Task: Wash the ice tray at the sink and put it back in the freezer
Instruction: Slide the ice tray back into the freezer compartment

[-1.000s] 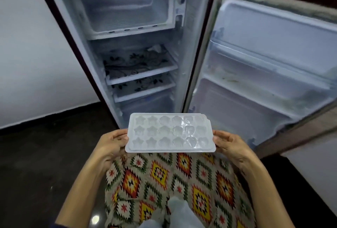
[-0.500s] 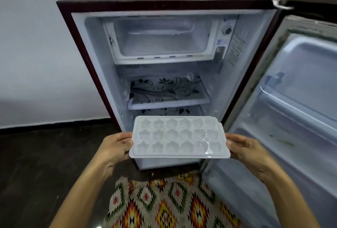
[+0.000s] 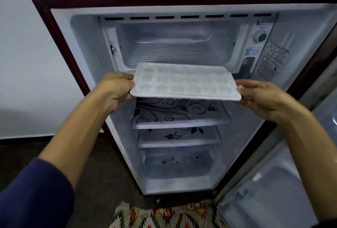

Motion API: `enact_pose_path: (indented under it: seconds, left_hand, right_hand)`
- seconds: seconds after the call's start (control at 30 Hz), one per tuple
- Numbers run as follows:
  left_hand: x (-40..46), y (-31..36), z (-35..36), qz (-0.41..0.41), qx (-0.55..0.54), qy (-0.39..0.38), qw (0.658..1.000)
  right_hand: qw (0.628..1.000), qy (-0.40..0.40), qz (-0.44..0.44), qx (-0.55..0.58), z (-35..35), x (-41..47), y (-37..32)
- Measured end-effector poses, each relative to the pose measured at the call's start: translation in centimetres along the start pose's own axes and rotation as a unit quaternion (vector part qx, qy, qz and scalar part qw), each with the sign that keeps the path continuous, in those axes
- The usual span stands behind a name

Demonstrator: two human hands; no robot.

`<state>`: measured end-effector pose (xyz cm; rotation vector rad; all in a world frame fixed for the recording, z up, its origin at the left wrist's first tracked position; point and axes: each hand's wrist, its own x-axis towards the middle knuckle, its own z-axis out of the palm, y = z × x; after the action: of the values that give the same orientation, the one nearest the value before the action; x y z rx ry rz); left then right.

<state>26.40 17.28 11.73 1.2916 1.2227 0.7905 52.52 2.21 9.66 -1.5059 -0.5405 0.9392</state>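
Left hand pinches the short edge of the ice tray at the tray's 9 o'clock; fingers curled under, thumb on top. Right hand does the same at 3 o'clock. Both hands are closed on the tray, one per end. Judgement: the two-ended hold keeps the tray level and leaves its long far edge free to lead into an opening.

Tray: white, moulded cells facing up, held flat in the air, resting on nothing. Whether the cells hold water cannot be told. It sits just in front of and slightly below the mouth of the freezer box, which lies at 12 o'clock from the tray. The tray's far edge overlaps the box's lower lip in view; contact cannot be confirmed.

Freezer box: open-fronted, ribbed floor, nothing seen inside. Thermostat dial at 2 o'clock from the tray, on the side panel.

Below the tray, at 6 o'clock: two shelves with a black floral print, then a clear drawer. Fridge door stands open at 4 o'clock. Patterned rug on the floor at bottom.

Judgement: task near its end; remaining step is lifting slightly and sliding the tray in level.
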Motion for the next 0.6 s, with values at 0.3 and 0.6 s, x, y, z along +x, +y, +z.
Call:
enact_pose_path:
  seconds: [0.3, 0.6]
  left_hand:
    - [10.9, 2.2, 2.4, 0.023, 0.013, 0.026, 0.999]
    - [15.9, 2.9, 3.6, 0.005, 0.0, 0.053, 0.999]
  right_hand:
    - [1.0, -0.014, -0.008, 0.004, 3.8, 9.3, -4.1]
    - [1.0, -0.013, -0.013, -0.008, 6.2, 15.1, -4.8]
